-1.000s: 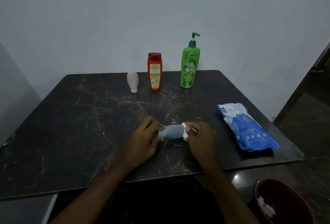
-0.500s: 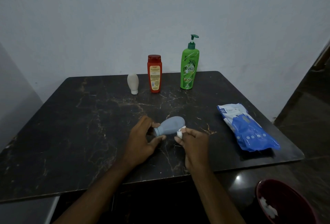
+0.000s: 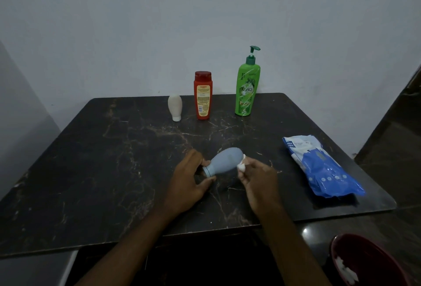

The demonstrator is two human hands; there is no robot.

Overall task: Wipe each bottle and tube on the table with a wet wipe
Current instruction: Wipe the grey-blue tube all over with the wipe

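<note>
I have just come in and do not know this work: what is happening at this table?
A person is wiping a grey-blue tube over the dark table. The left hand holds its cap end; the right hand presses a balled white wet wipe against its rounded end. At the back stand a white tube, a red bottle and a green pump bottle, untouched. A blue wipes pack lies at the right.

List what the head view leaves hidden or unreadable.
All in the head view:
- Wet wipe: mostly bunched inside the right hand.
- Grey tube: cap end partly covered by the left hand.
- Red bottle: label print too small.
- Red bin: cut off by the frame's bottom-right corner.
</note>
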